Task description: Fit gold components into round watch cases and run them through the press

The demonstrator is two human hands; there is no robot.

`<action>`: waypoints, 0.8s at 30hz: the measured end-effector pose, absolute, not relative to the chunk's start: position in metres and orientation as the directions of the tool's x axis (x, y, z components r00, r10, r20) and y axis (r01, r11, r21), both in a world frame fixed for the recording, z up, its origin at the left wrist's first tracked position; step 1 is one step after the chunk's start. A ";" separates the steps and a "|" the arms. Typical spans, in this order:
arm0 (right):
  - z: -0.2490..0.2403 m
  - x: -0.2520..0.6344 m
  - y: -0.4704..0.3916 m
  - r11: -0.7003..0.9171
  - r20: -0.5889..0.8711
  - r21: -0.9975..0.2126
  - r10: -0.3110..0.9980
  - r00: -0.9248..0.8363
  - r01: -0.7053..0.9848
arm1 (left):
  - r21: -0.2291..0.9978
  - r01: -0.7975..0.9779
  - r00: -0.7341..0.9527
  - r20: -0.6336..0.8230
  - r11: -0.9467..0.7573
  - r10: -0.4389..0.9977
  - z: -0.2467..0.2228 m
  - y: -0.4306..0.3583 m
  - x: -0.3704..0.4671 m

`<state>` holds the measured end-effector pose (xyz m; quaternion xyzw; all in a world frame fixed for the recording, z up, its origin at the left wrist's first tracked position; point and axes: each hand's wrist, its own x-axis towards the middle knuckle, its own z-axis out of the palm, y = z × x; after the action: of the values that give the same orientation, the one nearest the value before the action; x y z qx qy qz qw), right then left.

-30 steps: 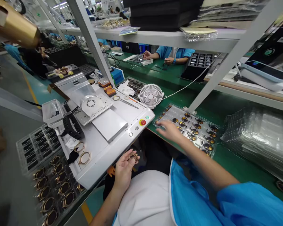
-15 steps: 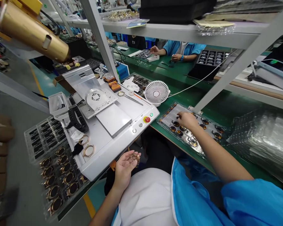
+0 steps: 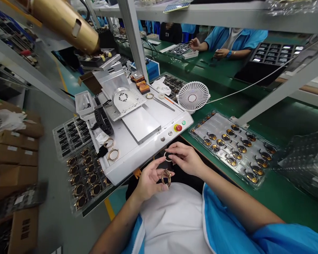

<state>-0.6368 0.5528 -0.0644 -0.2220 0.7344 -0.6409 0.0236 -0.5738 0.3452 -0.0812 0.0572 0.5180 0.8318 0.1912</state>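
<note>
Over my lap, my left hand (image 3: pixel 148 180) grips a gold ring-shaped watch case (image 3: pixel 163 177) between thumb and fingers, its opening facing up toward me. Just above it, my right hand (image 3: pixel 188 160) pinches a small round watch display (image 3: pixel 168 156), dark with a pale rim, by its edge. The fingers of both hands are close together, while the display and the case are apart. On the green bench to the right lies a clear tray (image 3: pixel 209 126) with several round displays with amber backs and short dark tails.
Ahead stands a white machine (image 3: pixel 145 155) with a metal fixture (image 3: pixel 122 100), a red button (image 3: pixel 178 128) and loose gold rings (image 3: pixel 113 154). A white fan (image 3: pixel 193 96) is behind it. Trays of gold cases (image 3: pixel 92 179) sit at left. A co-worker's hands (image 3: pixel 221 53) are across the bench.
My right hand has come from the right-hand tray to my left hand, bringing a round display. My left hand has risen slightly with the case. The view has shifted right.
</note>
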 end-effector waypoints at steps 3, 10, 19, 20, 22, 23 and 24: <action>-0.064 -0.635 0.550 0.119 0.319 -0.912 -0.392 -0.863 -0.392 | 0.843 -0.282 -0.940 -0.147 -0.458 0.309 -0.083 0.341 -0.571; -0.040 -0.662 0.540 0.270 0.347 -0.797 -0.529 -0.775 -0.541 | 0.763 -0.344 -0.936 -0.230 -0.548 0.266 -0.084 0.336 -0.575; -0.023 -0.762 0.509 0.535 0.008 -0.842 -0.123 -0.992 -0.073 | 0.824 -0.227 -0.973 -0.166 -0.518 0.162 -0.083 0.326 -0.569; -0.023 -0.763 0.510 0.564 0.025 -0.823 -0.078 -0.997 -0.065 | 0.838 -0.205 -0.977 -0.149 -0.505 0.149 -0.083 0.325 -0.567; -0.026 -0.753 0.515 0.580 0.093 -0.811 0.003 -0.996 -0.074 | 0.884 -0.140 -0.989 -0.102 -0.446 0.107 -0.083 0.324 -0.563; -0.029 -0.743 0.517 0.552 0.113 -0.829 0.013 -0.993 -0.087 | 0.914 -0.098 -0.994 -0.073 -0.393 0.077 -0.083 0.324 -0.561; -0.033 -0.731 0.519 0.495 0.109 -0.863 -0.012 -0.994 -0.100 | 0.946 -0.052 -0.998 -0.040 -0.319 0.042 -0.083 0.325 -0.559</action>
<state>-0.7306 0.5191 -0.0326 -0.0323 0.8635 -0.5014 -0.0441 -0.5589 0.3251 -0.0829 -0.0040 0.5829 0.8120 0.0289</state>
